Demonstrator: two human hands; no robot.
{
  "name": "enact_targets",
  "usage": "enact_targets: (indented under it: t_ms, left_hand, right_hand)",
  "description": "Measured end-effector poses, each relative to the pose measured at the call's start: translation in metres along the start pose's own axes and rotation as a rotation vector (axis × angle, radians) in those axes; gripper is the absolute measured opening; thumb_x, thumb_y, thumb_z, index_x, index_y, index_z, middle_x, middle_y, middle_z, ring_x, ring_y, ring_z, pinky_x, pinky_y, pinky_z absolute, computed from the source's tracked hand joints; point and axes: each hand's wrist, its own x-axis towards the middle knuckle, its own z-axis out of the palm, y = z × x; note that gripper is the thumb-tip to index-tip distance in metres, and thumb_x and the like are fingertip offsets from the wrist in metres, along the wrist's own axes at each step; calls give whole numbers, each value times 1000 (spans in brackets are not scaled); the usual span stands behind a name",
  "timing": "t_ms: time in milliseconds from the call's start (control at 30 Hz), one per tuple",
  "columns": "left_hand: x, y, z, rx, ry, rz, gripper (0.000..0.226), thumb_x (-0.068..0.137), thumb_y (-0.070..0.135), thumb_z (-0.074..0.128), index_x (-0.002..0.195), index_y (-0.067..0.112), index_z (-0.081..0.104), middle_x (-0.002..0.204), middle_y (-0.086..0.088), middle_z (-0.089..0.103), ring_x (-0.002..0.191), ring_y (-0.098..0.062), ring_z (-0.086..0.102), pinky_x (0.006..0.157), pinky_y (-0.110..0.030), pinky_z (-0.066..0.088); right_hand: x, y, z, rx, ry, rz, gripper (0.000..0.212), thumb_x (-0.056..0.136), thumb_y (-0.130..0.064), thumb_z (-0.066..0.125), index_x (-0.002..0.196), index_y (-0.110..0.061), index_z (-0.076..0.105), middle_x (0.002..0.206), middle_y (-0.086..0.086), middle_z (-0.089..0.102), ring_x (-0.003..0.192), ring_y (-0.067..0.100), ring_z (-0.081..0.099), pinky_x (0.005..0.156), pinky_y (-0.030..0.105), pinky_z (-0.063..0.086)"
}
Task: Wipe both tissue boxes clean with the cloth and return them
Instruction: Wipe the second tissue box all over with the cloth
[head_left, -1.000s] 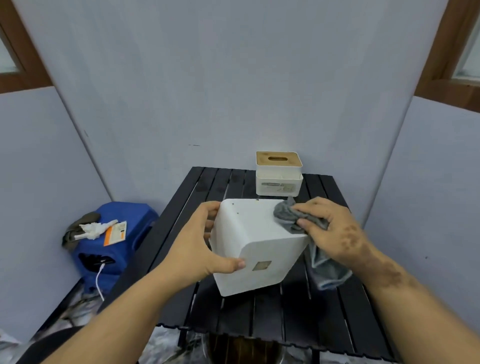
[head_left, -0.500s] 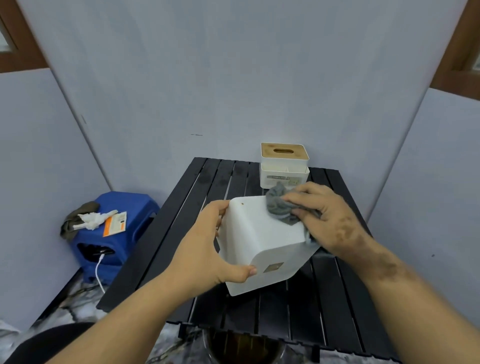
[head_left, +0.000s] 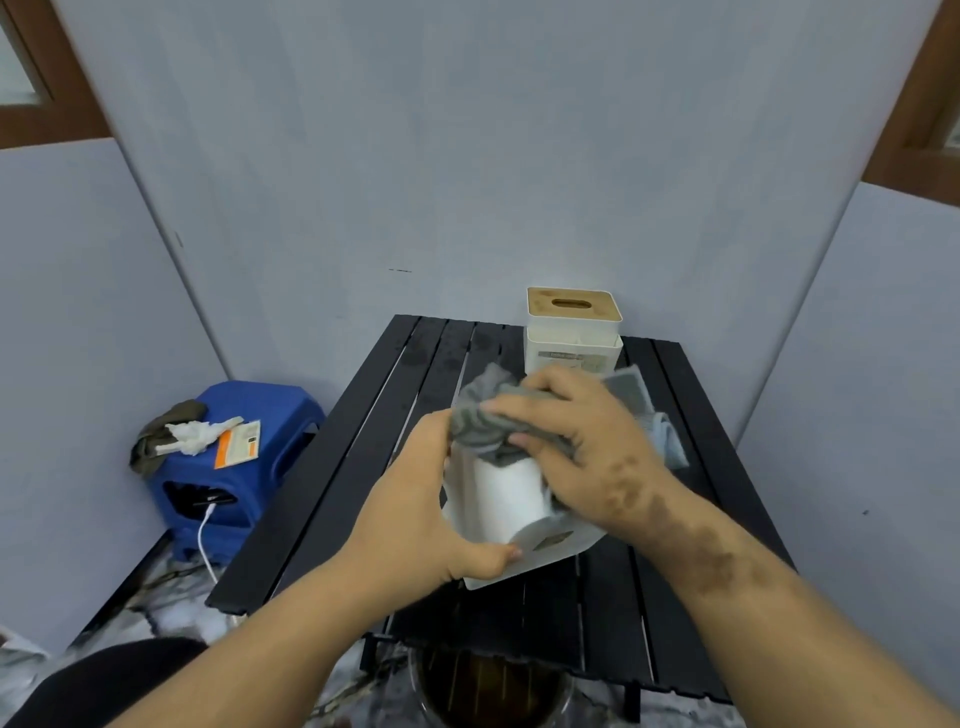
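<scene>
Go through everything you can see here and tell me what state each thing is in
White tissue box: tilted, held over the table.
Grey cloth: bunched, pressed on that box.
Left hand: grips the box.
Right hand: grips the cloth.
Wooden-lidded tissue box: upright at the table's far edge.
Black slatted table: damp-looking.

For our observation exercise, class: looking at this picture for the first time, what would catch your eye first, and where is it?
First, the white tissue box tilted above the middle of the black slatted table, gripped by the left hand while the right hand presses a grey cloth onto it. Behind stands a second tissue box with a wooden lid. At the left sits a blue stool.
</scene>
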Motion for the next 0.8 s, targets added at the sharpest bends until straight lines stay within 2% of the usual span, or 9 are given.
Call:
enact_targets:
  t_ms: [100, 200, 267, 333, 433, 567, 633, 700, 800]
  left_hand:
    - [0, -2, -1, -9, -2, -4, 102, 52, 40, 96, 137, 45, 40, 133, 23, 55, 124, -5, 55, 104, -41, 50]
    - [-1, -3, 0, -7, 1, -29, 107, 50, 45, 94, 139, 49, 36, 134, 28, 50, 126, -3, 51, 105, -42, 50]
    - [-2, -4, 0, -4, -1, -42, 107, 50, 46, 94, 139, 50, 35, 133, 30, 49, 126, -2, 50, 105, -41, 50]
    - [-3, -6, -1, -15, -3, -41, 107, 50, 45, 94, 140, 48, 35, 134, 28, 50, 126, -3, 50, 105, -41, 50]
    - [-4, -8, -1, -20, 1, -26, 105, 52, 41, 97, 140, 45, 38, 135, 24, 53, 126, -4, 52, 105, -40, 50]
    - [-4, -6, 0, -25, 12, -35, 106, 51, 47, 94, 139, 48, 37, 135, 28, 50, 128, -2, 49, 106, -41, 50]
    - [-4, -6, 1, -17, 16, -40, 106, 50, 49, 92, 140, 48, 36, 135, 29, 49, 128, -3, 49, 106, -42, 50]
    - [-5, -7, 2, -19, 20, -43, 108, 49, 49, 93, 141, 48, 35, 136, 28, 49, 128, -4, 49, 106, -42, 49]
    - [-6, -8, 3, -11, 17, -22, 109, 50, 45, 95, 142, 45, 36, 136, 27, 51, 128, -3, 50, 106, -40, 49]
  right_hand:
    - [-1, 8, -6, 77, -46, -45, 36, 89, -11, 66, 121, -28, 69, 104, -2, 59, 99, 22, 57, 85, 31, 50]
    - [-9, 40, -22, 123, 59, 180, 40, 87, -4, 69, 118, -29, 68, 109, -2, 62, 107, 18, 60, 93, 35, 53]
    - [-10, 44, -20, 93, 90, 227, 43, 86, -3, 70, 117, -32, 68, 109, -2, 62, 108, 21, 60, 95, 37, 53]
    - [-6, 27, -8, 13, 69, 126, 38, 86, -10, 70, 118, -31, 70, 104, -4, 61, 100, 22, 58, 89, 39, 52]
    - [-4, 8, -1, 61, -33, -2, 36, 89, -14, 66, 120, -30, 69, 104, -6, 61, 100, 19, 57, 88, 29, 49]
    - [-12, 42, -28, 148, 70, 266, 40, 87, -3, 69, 115, -31, 67, 108, -7, 62, 108, 19, 60, 95, 17, 48]
    - [-14, 48, -28, 61, 86, 355, 36, 88, -6, 69, 115, -29, 70, 105, -8, 59, 104, 18, 60, 93, 22, 50]
    - [-9, 28, -11, -30, 63, 268, 33, 89, -12, 67, 116, -29, 70, 102, -10, 58, 97, 18, 57, 87, 37, 53]
    - [-7, -3, 0, -13, -17, 58, 32, 91, -21, 63, 120, -32, 68, 104, -8, 59, 99, 17, 53, 89, 29, 47]
